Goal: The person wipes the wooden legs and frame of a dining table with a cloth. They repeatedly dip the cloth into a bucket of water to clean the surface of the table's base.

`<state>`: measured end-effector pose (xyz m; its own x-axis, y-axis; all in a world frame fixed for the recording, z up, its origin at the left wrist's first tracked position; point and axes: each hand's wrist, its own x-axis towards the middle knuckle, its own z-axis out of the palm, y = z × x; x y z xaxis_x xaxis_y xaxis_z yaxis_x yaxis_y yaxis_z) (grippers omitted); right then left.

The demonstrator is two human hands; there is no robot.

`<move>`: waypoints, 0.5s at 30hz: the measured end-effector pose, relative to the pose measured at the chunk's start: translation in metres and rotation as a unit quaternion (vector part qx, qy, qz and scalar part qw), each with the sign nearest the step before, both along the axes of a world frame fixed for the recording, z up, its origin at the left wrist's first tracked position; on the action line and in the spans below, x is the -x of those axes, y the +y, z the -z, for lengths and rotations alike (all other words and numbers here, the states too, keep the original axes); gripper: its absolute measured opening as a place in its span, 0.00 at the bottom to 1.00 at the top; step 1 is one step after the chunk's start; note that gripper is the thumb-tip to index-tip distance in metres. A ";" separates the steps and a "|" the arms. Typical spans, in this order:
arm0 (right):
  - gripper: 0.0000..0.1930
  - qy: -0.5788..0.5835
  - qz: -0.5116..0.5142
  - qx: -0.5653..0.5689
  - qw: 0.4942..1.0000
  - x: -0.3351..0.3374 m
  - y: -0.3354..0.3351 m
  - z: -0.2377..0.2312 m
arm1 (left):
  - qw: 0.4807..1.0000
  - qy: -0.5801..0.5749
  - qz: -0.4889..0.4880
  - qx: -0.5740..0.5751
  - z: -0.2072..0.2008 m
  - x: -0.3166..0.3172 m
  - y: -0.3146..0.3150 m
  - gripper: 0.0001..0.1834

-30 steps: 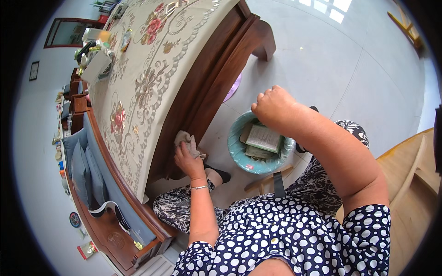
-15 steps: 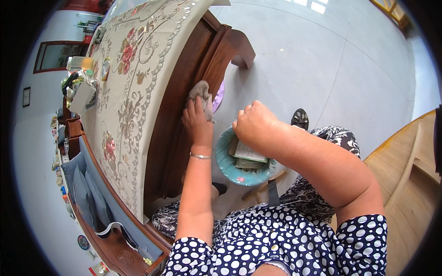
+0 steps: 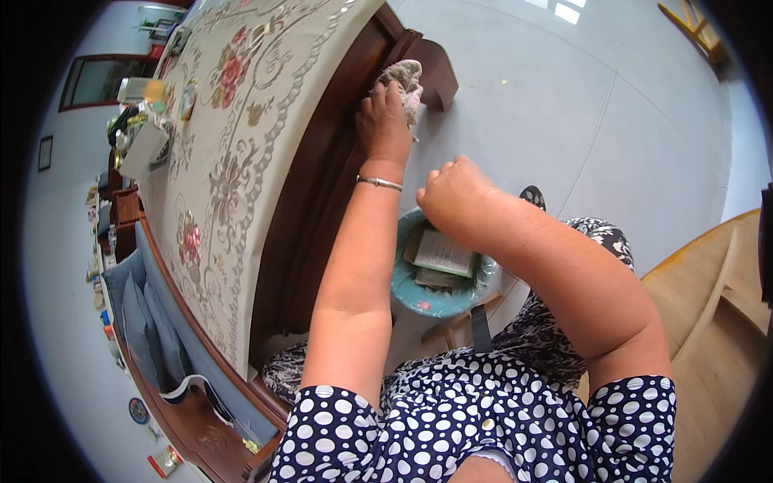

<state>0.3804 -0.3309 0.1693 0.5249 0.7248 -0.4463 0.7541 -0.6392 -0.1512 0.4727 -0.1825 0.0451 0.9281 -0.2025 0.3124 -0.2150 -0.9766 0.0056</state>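
A crumpled pale grey-beige rag (image 3: 407,78) is under my left hand (image 3: 385,121), whose bent fingers press it against the dark brown wooden side (image 3: 318,181) of a table, close to its curved far leg (image 3: 439,76). My right hand (image 3: 457,195) is curled closed above the rim of a teal bin (image 3: 412,296). Its fingers face away, so whatever they hold, if anything, is hidden. Inside the lined bin lies a flat box-like piece with a pale green edge (image 3: 444,254), partly covered by my right forearm.
A cream floral tablecloth (image 3: 241,137) covers the tabletop, with jars and boxes (image 3: 145,145) at its far left. A wooden bench with blue cushions (image 3: 153,330) stands at left. To my right is a light wooden piece of furniture (image 3: 700,322). Grey floor tiles (image 3: 547,113) lie beyond the bin.
My left hand has slid the rag forward and to the right along the table's side, toward the far leg. My right hand stays closed over the bin, shifted slightly.
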 end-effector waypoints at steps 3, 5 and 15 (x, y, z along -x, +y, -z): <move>0.13 -0.005 0.006 -0.007 1.000 0.001 0.001 0.006 | 1.000 0.004 -0.015 0.004 0.000 0.034 0.023 0.27; 0.13 0.001 0.031 -0.008 0.999 -0.001 0.001 0.009 | 0.999 0.018 -0.030 0.008 -0.008 0.061 0.035 0.29; 0.18 0.012 0.027 0.018 0.999 -0.005 0.012 0.009 | 0.987 0.020 -0.157 0.031 -0.012 0.226 0.149 0.21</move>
